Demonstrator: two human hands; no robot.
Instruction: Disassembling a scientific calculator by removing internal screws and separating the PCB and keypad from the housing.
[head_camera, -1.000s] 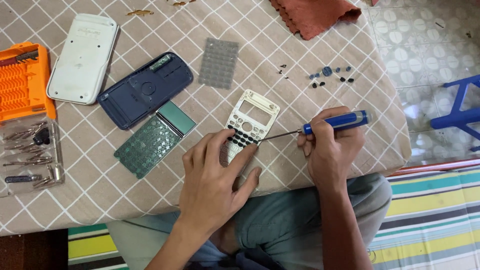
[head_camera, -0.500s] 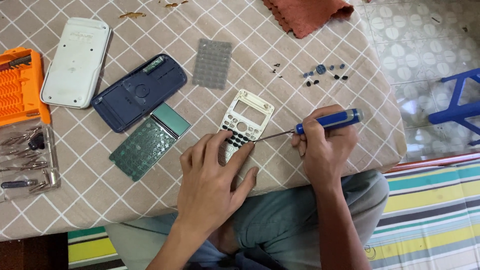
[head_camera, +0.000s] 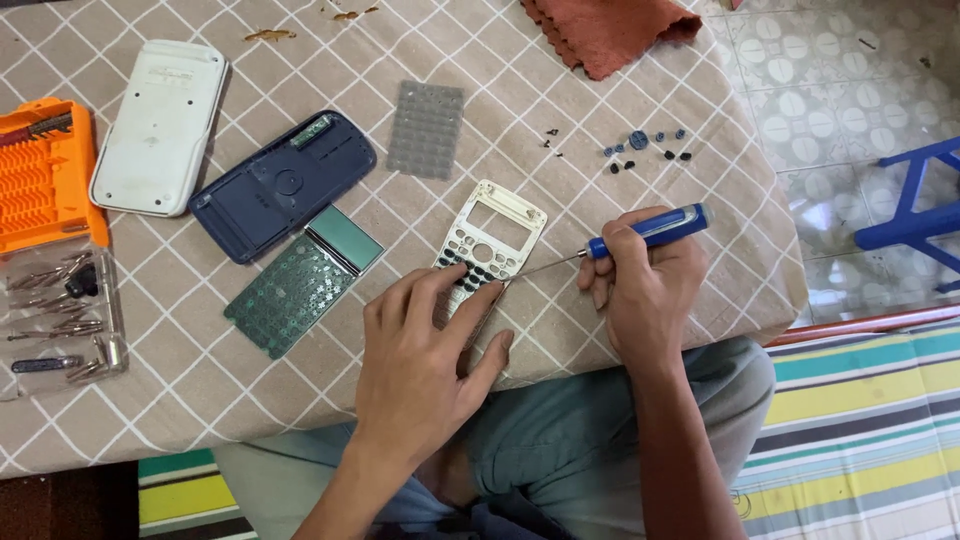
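My left hand (head_camera: 425, 365) presses flat on the calculator front shell (head_camera: 487, 252) — my right hand (head_camera: 645, 290), fingers clamped round the blue screwdriver (head_camera: 645, 231), lies rightward, shaft pointing left at the shell's edge.

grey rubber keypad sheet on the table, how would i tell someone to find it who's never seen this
Start at the table with the beige diamond-checked cloth and find the rust-red cloth at its far edge. Nearer than that cloth and to its left lies the grey rubber keypad sheet, flat, between the dark blue case shell and the small loose screws. Unlike the green circuit board, it is a plain grey rectangle with rows of bumps.
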